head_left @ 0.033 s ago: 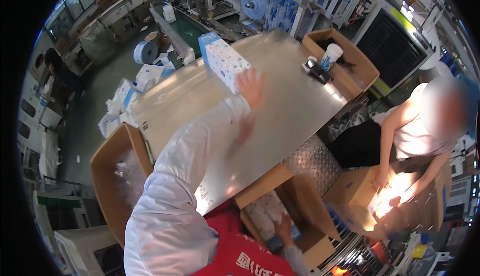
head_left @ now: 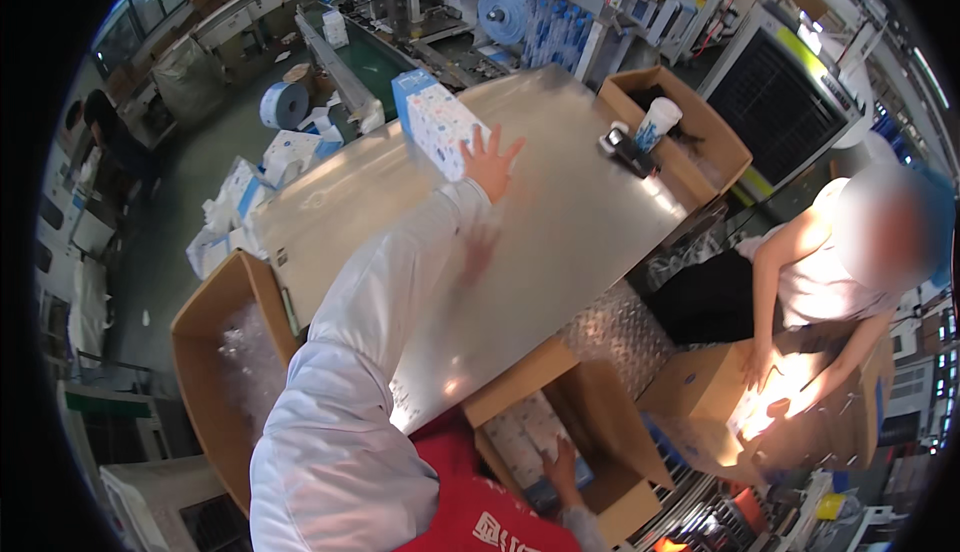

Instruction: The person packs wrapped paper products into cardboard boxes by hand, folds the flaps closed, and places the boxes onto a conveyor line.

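Three brown cardboard boxes around one broad, shiny metal table (head_left: 560, 242), largest to smallest: tall open carton (head_left: 215, 332) off the near-left corner, lined with crinkled clear plastic; open box (head_left: 700, 132) at the far-right corner, interior dark and hard to read; lower box (head_left: 590, 432) below the near edge, packed with white patterned tissue packs (head_left: 520, 437). On the far table edge, upright white-and-blue patterned tissue pack (head_left: 440, 127), with a blue-topped pack just behind. Near the far-right box, white paper cup (head_left: 655, 122) beside a dark tape dispenser (head_left: 630, 152).

Left hand (head_left: 490, 162), white-sleeved, stretched out across the table, fingers spread wide, gripping nothing, fingertips just beside the upright pack, contact not clear. Right hand (head_left: 562, 462) down inside the lower box, resting on the packs; whether clasping one, cannot tell.

Seated at right, another person bent over a sunlit carton (head_left: 720, 392).

Against the earlier frame: no visible difference, same reach, same placement of packs and boxes.
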The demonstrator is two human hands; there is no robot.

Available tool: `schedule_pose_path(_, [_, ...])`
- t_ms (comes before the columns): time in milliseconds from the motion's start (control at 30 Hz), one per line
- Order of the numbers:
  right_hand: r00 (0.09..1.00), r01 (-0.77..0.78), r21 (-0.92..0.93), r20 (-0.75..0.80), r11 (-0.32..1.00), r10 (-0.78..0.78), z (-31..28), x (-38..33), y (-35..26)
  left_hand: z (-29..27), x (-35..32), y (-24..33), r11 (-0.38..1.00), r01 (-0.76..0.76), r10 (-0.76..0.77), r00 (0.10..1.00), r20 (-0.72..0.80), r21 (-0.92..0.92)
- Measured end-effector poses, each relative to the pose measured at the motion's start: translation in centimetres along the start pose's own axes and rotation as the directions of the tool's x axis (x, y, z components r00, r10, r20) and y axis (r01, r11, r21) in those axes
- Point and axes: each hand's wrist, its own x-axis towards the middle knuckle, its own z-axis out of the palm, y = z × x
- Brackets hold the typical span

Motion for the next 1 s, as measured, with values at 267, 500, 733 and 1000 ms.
schedule_pose_path(267, [0.971, -0.21, 0.289, -0.054, 0.934, 0.235, -11.3, -4.1, -7.3, 2.2, -2.1, -5.8, 0.961, -0.187, 0.222, 0.961, 0.167, -0.203])
schedule_pose_path(500, [0.785, 0.538, -0.294, -0.165, 0.79, -0.597, -18.6, 9.9, -29.9, -18.9, -26.5, -8.1, 0.556, -0.071, 0.359, 0.919, 0.162, -0.828])
schedule_pose_path(733, [0.608, 0.793, -0.208, 0.347, 0.573, -0.714, -16.8, 18.8, -38.4, -19.4, -52.1, -21.3, 0.495, 0.868, -0.869, 0.494, 0.038, 0.046])
schedule_pose_path(1000, [0.888, 0.441, 0.005, -0.144, 0.898, -0.436, -27.6, 4.2, -27.3, -15.9, -56.1, -17.5, 0.35, 0.932, -0.917, 0.321, 0.236, 0.094])
